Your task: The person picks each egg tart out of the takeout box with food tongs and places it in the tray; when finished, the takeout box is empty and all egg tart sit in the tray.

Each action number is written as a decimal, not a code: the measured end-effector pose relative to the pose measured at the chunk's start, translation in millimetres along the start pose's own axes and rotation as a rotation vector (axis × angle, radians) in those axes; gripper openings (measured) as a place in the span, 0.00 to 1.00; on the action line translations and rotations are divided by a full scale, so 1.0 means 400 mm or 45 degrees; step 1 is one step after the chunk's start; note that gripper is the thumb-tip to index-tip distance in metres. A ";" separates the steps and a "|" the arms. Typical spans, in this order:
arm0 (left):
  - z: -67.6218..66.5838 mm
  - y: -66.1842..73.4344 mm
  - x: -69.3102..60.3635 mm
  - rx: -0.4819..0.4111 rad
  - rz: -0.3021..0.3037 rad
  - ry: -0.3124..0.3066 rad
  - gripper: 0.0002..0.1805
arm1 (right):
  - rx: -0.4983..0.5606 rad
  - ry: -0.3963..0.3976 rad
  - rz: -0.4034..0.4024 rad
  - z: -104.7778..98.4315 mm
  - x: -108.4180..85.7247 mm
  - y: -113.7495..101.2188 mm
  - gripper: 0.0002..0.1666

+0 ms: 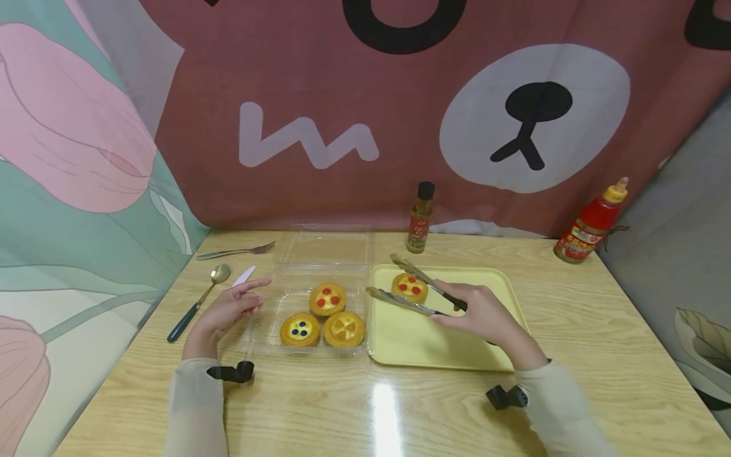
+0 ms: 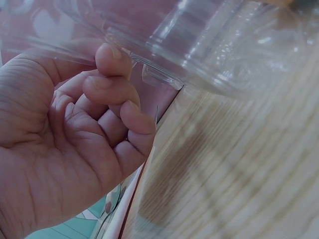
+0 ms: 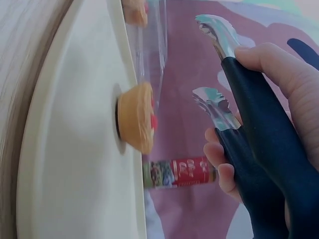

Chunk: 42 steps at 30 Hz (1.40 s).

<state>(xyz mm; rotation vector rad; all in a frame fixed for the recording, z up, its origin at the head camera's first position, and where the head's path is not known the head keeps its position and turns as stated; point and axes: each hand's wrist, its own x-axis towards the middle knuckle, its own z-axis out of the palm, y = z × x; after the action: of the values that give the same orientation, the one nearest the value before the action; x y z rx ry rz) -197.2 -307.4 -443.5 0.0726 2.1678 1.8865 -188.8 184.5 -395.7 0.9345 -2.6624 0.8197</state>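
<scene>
My right hand [image 1: 482, 314] grips metal tongs by their black handles [image 3: 264, 129]. Their arms are spread and hold nothing; in the right wrist view the tips are apart from a red-dotted tart [image 3: 135, 118] that sits on the yellow tray [image 1: 445, 349]. Left of the tray is a lidded clear plastic box [image 1: 265, 324], its lid back, holding a red-dotted tart [image 1: 328, 299], a blue-dotted tart [image 1: 299, 329] and a tart with wedge-shaped topping [image 1: 344, 329]. My left hand [image 1: 230, 311] is at the box's left side, fingers loosely bent; whether they touch the plastic is unclear.
A fork [image 1: 236, 251], a spoon [image 1: 200, 301] and a partly hidden knife [image 1: 244, 275] lie at the left. A small dark-capped bottle [image 1: 419, 219] stands behind the tray, and a red squeeze bottle [image 1: 588, 228] at the back right. Printed cloth [image 1: 400, 127] hangs behind the table.
</scene>
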 end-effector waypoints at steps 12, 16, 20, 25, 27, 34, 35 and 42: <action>0.002 -0.003 0.004 0.003 0.022 -0.007 0.28 | -0.004 -0.098 -0.088 0.036 0.063 -0.054 0.39; 0.001 -0.001 0.001 0.008 0.018 -0.010 0.28 | -0.011 -0.135 -0.103 0.044 0.089 -0.075 0.39; -0.001 -0.002 0.001 0.011 0.025 -0.018 0.28 | 0.000 -0.184 -0.110 0.054 0.109 -0.095 0.39; -0.001 -0.003 0.002 0.010 0.040 -0.027 0.27 | -0.027 -0.235 -0.154 0.071 0.134 -0.113 0.39; -0.001 -0.003 0.001 0.012 0.042 -0.025 0.27 | -0.049 -0.254 -0.169 0.079 0.143 -0.118 0.39; 0.002 0.004 -0.003 0.000 0.029 -0.010 0.28 | -0.075 -0.295 -0.213 0.106 0.170 -0.131 0.38; 0.002 0.005 -0.003 -0.002 0.030 -0.015 0.28 | -0.079 -0.301 -0.215 0.109 0.173 -0.134 0.38; 0.003 0.007 -0.002 -0.007 0.026 -0.021 0.30 | -0.151 -0.364 -0.151 0.118 0.190 -0.163 0.38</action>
<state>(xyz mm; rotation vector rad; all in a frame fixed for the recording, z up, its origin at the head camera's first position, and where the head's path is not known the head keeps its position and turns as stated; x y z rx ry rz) -196.6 -306.1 -440.9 0.1095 2.1591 1.8965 -207.5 76.5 -378.9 1.2475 -2.8188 0.5304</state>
